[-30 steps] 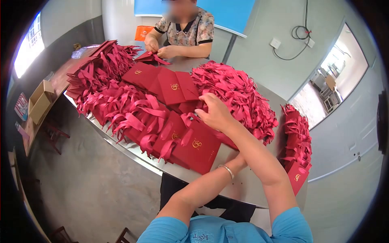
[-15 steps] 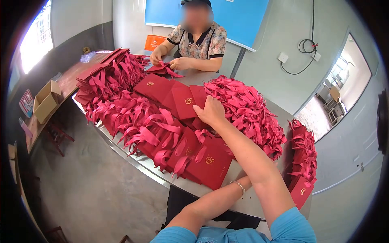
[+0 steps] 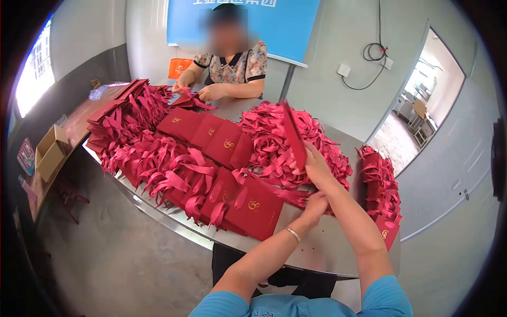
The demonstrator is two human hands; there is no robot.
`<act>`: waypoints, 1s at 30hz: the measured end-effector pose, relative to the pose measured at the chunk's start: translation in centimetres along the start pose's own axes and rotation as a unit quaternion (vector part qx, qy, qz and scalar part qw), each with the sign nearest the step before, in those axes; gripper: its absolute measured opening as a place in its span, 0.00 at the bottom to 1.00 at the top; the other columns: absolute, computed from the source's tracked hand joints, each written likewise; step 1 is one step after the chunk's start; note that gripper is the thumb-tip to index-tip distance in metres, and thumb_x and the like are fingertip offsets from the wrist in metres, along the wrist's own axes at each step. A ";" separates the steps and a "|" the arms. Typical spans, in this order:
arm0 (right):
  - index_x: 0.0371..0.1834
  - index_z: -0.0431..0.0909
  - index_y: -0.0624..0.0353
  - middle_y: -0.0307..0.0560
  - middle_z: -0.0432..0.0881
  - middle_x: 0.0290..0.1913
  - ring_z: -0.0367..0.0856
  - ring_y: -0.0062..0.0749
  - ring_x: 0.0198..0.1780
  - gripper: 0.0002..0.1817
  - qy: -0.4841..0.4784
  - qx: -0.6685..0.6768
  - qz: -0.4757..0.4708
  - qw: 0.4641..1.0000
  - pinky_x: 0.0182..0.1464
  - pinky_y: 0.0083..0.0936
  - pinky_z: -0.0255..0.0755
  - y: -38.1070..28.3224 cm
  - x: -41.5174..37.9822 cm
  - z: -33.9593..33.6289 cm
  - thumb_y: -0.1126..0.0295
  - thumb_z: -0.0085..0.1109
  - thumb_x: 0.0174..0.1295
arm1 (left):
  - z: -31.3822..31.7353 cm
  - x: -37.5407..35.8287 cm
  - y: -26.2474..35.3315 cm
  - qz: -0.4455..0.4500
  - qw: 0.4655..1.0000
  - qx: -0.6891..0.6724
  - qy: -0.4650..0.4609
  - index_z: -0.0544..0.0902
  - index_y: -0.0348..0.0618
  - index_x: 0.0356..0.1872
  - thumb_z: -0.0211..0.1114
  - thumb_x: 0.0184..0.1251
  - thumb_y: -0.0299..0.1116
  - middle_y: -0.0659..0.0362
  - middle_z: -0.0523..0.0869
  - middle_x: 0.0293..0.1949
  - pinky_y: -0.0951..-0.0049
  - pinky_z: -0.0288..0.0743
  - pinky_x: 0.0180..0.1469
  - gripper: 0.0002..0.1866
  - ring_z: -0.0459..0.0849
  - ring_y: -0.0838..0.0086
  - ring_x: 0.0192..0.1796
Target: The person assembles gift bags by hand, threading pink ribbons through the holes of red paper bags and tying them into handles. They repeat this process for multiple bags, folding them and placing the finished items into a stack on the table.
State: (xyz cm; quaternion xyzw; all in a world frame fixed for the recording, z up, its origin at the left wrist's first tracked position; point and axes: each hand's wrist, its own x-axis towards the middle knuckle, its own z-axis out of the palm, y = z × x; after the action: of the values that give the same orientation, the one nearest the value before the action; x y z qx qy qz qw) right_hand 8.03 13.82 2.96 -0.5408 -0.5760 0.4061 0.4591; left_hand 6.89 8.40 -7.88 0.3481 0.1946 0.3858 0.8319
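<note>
Red bag [image 3: 294, 138] held up nearly edge-on above a desk [image 3: 330, 251]; a light grip, with the panels level and the ribbons free of snags, would best spare it creases. The fingers of the right hand [image 3: 318, 170] are closed around its lower end, so the bag rises above them, in front of a ribbon heap [image 3: 330, 156]. Lower down, the left hand [image 3: 316, 207] is beside loose ribbons [image 3: 296, 197], its fingers curled; whether they pinch any, I cannot tell

One cardboard box [image 3: 52, 158], one orange bag [image 3: 178, 68], one bracelet [image 3: 292, 234]; red bags [image 3: 254, 207] perhaps dozens.
</note>
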 end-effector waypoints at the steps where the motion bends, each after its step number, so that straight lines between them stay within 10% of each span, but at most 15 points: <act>1: 0.60 0.70 0.64 0.51 0.81 0.47 0.83 0.30 0.40 0.25 0.007 0.001 0.001 1.000 0.39 0.28 0.80 0.1 -1.8 -1.0 0.53 0.44 0.74 | -0.1 0.0 0.3 -0.005 1.000 0.002 -0.005 0.82 0.45 0.37 0.59 0.70 0.39 0.63 0.85 0.28 0.77 0.74 0.29 0.09 0.82 0.77 0.27; 5: 0.62 0.68 0.63 0.49 0.79 0.52 0.83 0.30 0.44 0.22 0.044 0.051 -0.046 0.997 0.43 0.26 0.80 4.2 -7.5 -4.9 0.57 0.40 0.77 | -0.3 0.1 0.5 0.041 0.999 -0.005 0.026 0.82 0.41 0.39 0.59 0.68 0.32 0.62 0.86 0.31 0.76 0.77 0.35 0.08 0.84 0.78 0.32; 7: 0.64 0.67 0.63 0.49 0.78 0.54 0.83 0.30 0.46 0.21 0.044 0.050 -0.106 0.992 0.45 0.26 0.81 6.1 -10.0 -5.6 0.59 0.39 0.78 | -0.1 -0.3 -0.1 0.242 0.955 0.170 0.005 0.81 0.37 0.40 0.61 0.63 0.24 0.62 0.86 0.32 0.77 0.77 0.38 0.06 0.83 0.81 0.34; 12: 0.70 0.58 0.64 0.49 0.75 0.58 0.79 0.30 0.55 0.22 0.165 0.114 -0.168 0.965 0.58 0.24 0.74 5.6 -15.3 -4.7 0.68 0.42 0.76 | -0.3 -0.5 -0.6 0.178 0.920 0.350 0.013 0.78 0.34 0.43 0.62 0.60 0.20 0.59 0.86 0.37 0.78 0.78 0.38 0.10 0.84 0.81 0.35; 17: 0.70 0.54 0.67 0.53 0.75 0.58 0.78 0.29 0.56 0.25 0.217 0.135 -0.085 0.963 0.60 0.25 0.71 8.7 -16.6 -5.5 0.74 0.45 0.73 | -1.5 0.4 -0.7 0.139 0.982 0.130 -0.004 0.77 0.36 0.46 0.63 0.71 0.28 0.57 0.86 0.38 0.75 0.81 0.40 0.09 0.85 0.77 0.38; 22: 0.70 0.56 0.67 0.58 0.76 0.57 0.80 0.31 0.53 0.28 0.247 0.043 -0.004 0.968 0.55 0.27 0.74 11.4 -16.7 -5.2 0.71 0.52 0.71 | -2.2 -0.7 2.4 0.080 0.995 -0.032 -0.048 0.72 0.39 0.66 0.62 0.73 0.46 0.57 0.83 0.54 0.70 0.76 0.56 0.28 0.82 0.75 0.52; 30: 0.70 0.60 0.65 0.52 0.74 0.60 0.77 0.32 0.57 0.25 0.252 0.003 -0.039 0.967 0.61 0.28 0.71 13.0 -17.2 -4.7 0.75 0.52 0.70 | -2.6 -0.1 2.8 0.064 0.987 -0.043 -0.142 0.69 0.40 0.69 0.62 0.70 0.41 0.61 0.82 0.56 0.70 0.75 0.58 0.30 0.82 0.74 0.54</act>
State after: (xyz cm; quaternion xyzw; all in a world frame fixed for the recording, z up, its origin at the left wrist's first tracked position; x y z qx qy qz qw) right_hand 15.76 -2.36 -9.93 -0.6016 -0.4608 0.2406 0.6065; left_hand 3.84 10.72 -7.66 0.3749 0.0346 0.3932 0.8388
